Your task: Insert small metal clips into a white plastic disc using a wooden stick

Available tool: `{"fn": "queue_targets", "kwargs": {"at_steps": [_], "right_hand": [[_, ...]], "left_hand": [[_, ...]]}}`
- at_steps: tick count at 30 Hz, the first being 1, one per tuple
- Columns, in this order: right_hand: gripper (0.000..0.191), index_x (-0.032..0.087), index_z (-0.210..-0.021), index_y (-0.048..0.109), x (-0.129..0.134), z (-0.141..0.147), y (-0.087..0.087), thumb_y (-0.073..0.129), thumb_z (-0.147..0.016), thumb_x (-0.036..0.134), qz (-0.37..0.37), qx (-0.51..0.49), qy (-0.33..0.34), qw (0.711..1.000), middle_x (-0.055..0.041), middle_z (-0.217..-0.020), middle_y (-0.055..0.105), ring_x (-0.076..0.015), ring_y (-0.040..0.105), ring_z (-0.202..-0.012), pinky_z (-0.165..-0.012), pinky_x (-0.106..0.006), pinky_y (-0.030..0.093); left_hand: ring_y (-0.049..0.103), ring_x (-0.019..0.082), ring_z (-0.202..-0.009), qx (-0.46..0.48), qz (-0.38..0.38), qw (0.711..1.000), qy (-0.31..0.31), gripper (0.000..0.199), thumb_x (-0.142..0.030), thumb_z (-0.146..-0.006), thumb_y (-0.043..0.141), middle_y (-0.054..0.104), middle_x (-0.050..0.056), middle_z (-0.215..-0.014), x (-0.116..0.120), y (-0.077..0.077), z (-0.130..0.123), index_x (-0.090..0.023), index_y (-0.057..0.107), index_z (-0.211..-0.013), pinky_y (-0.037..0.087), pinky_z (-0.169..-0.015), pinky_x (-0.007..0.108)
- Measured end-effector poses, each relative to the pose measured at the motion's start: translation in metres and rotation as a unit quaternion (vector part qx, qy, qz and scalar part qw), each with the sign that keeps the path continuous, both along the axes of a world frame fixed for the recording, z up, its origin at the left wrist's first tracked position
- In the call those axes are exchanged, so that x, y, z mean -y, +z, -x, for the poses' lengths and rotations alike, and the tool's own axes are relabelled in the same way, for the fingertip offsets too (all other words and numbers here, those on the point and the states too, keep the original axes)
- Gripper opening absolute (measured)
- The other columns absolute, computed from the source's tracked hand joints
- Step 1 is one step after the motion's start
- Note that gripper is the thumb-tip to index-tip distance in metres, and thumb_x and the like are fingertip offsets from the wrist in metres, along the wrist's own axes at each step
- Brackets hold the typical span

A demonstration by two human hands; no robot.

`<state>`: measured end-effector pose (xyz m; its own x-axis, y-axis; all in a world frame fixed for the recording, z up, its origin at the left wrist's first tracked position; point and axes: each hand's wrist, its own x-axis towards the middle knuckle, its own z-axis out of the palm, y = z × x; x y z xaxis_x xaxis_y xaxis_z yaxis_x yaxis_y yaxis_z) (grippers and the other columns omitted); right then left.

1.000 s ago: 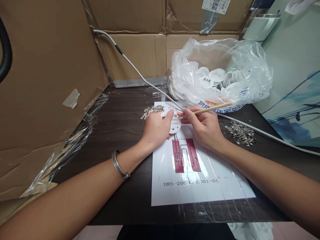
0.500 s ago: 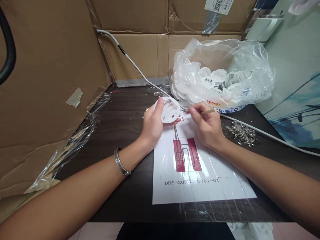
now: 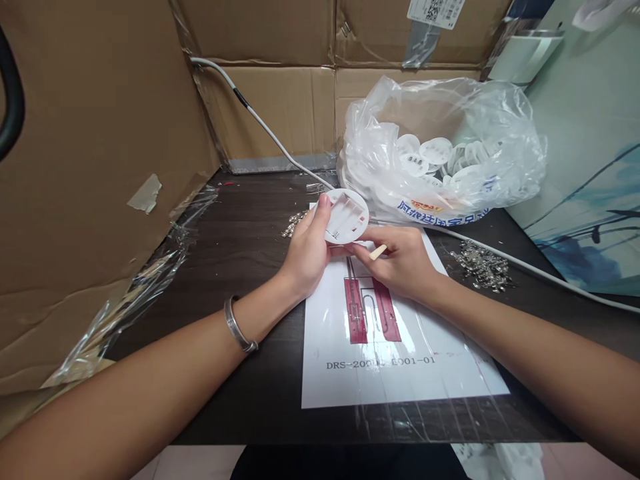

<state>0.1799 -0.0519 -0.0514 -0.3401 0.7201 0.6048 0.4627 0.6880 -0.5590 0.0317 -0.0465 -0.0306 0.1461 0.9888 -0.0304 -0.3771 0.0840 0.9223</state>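
A round white plastic disc (image 3: 346,217) with a recessed rectangular compartment is gripped by my left hand (image 3: 313,250), thumb on its face and fingers beneath. My right hand (image 3: 403,260) is at the disc's lower right edge. A thin pale wooden stick (image 3: 379,253) pokes out from between its closed fingers; the stick's other end is hidden. Below both hands lies a printed sheet (image 3: 400,383) with a red and grey drawing. Small shiny metal parts (image 3: 295,223) lie just left of my left hand.
A clear plastic bag (image 3: 370,120) full of similar white discs stands at the back right. Right of my right hand is a pile of small metal pieces (image 3: 483,267). A white cable (image 3: 280,143) runs across the table behind the hands. Cardboard walls (image 3: 270,107) enclose the back and left.
My right hand has moved left and down to the disc, turning so the stick points toward me. The disc has turned and shifted slightly right in my left hand.
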Motion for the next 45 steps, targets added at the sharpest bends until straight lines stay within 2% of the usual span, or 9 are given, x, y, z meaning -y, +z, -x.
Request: {"fn": "queue_targets", "kwargs": {"at_steps": [2, 5, 12, 17, 21, 25, 34, 39, 45], "right_hand": [[0.021, 0.018, -0.084, 0.075, 0.0006, 0.0002, 0.0013, 0.057, -0.079, 0.008, 0.022, -0.002, 0.019, 1.0, -0.0009, -0.082, 0.074, -0.0119, 0.065, -0.069, -0.064, -0.026, 0.048], [0.017, 0.015, -0.087, 0.073, 0.0012, 0.0006, 0.0032, 0.058, -0.082, 0.014, 0.053, -0.013, 0.002, 0.999, -0.0009, -0.073, 0.07, -0.0101, 0.057, -0.061, -0.058, -0.025, 0.043], [0.011, 0.014, -0.083, 0.066, 0.0025, 0.0009, 0.0075, 0.059, -0.08, 0.022, 0.048, -0.03, -0.042, 0.998, 0.0057, -0.054, 0.044, -0.0065, 0.032, -0.048, -0.05, -0.025, 0.029], [0.008, 0.016, -0.079, 0.059, 0.0019, 0.0001, 0.0069, 0.052, -0.075, 0.015, 0.069, -0.068, -0.077, 0.992, 0.0088, -0.051, 0.031, -0.007, 0.028, -0.046, -0.05, -0.025, 0.028], [0.005, 0.015, -0.077, 0.061, 0.0007, -0.0003, 0.0072, 0.059, -0.077, 0.019, 0.078, -0.059, -0.079, 0.992, 0.008, -0.051, 0.035, -0.0068, 0.03, -0.047, -0.051, -0.025, 0.028], [0.016, 0.016, -0.087, 0.071, 0.001, -0.0003, 0.0082, 0.06, -0.084, 0.025, 0.096, -0.028, 0.006, 0.995, 0.0067, -0.052, 0.043, -0.0062, 0.027, -0.046, -0.048, -0.025, 0.024], [0.02, 0.016, -0.091, 0.074, 0.001, -0.0031, 0.0074, 0.056, -0.088, 0.023, 0.096, -0.038, 0.057, 0.993, 0.0041, -0.055, 0.053, -0.0063, 0.032, -0.045, -0.047, -0.024, 0.028], [0.022, 0.015, -0.082, 0.072, 0.0004, -0.0037, 0.009, 0.054, -0.09, 0.024, 0.091, -0.048, 0.08, 0.991, 0.004, -0.054, 0.049, -0.0069, 0.035, -0.048, -0.048, -0.024, 0.03], [0.017, 0.016, -0.079, 0.069, 0.0003, -0.0029, 0.007, 0.057, -0.087, 0.025, 0.085, -0.051, 0.049, 0.994, 0.006, -0.052, 0.042, -0.0061, 0.029, -0.046, -0.046, -0.025, 0.024]], "left_hand": [[0.07, 0.02, -0.084, -0.001, -0.004, 1.0, 0.007, 0.043, -0.054, -0.093, 0.05, 0.072, 0.01, -0.092, 0.0004, 0.0, 0.0001, -0.015, 0.063, -0.107, 0.058, -0.067, 0.027], [0.07, 0.019, -0.086, -0.005, -0.013, 1.0, 0.015, 0.043, -0.055, -0.091, 0.054, 0.072, 0.009, -0.093, 0.0003, -0.0001, 0.0006, -0.016, 0.064, -0.107, 0.058, -0.067, 0.026], [0.07, 0.02, -0.085, -0.028, -0.036, 0.998, 0.035, 0.046, -0.057, -0.087, 0.058, 0.072, 0.009, -0.092, -0.0016, -0.0009, 0.0014, -0.016, 0.065, -0.105, 0.06, -0.066, 0.026], [0.071, 0.022, -0.089, -0.014, -0.036, 0.998, 0.05, 0.048, -0.059, -0.087, 0.057, 0.072, 0.01, -0.095, -0.0021, 0.0002, 0.003, -0.015, 0.065, -0.104, 0.062, -0.069, 0.028], [0.072, 0.022, -0.09, 0.003, -0.014, 0.999, 0.051, 0.05, -0.059, -0.091, 0.049, 0.073, 0.011, -0.092, -0.0041, 0.0026, 0.0057, -0.014, 0.066, -0.103, 0.062, -0.07, 0.028], [0.073, 0.021, -0.089, 0.025, 0.029, 0.998, 0.045, 0.05, -0.056, -0.096, 0.041, 0.073, 0.011, -0.087, -0.0054, 0.0055, 0.0066, -0.012, 0.066, -0.1, 0.061, -0.07, 0.027], [0.073, 0.02, -0.082, 0.027, 0.04, 0.999, 0.014, 0.045, -0.053, -0.094, 0.048, 0.072, 0.009, -0.079, -0.0046, 0.0056, 0.0073, -0.013, 0.067, -0.101, 0.061, -0.065, 0.025], [0.073, 0.019, -0.077, 0.026, 0.05, 0.998, -0.005, 0.044, -0.051, -0.095, 0.047, 0.071, 0.009, -0.079, -0.0045, 0.0068, 0.0069, -0.012, 0.067, -0.097, 0.06, -0.06, 0.023], [0.072, 0.019, -0.077, 0.0, 0.036, 0.999, 0.025, 0.044, -0.053, -0.094, 0.046, 0.071, 0.008, -0.078, -0.0037, 0.0068, 0.0051, -0.015, 0.066, -0.099, 0.058, -0.056, 0.023]]}}
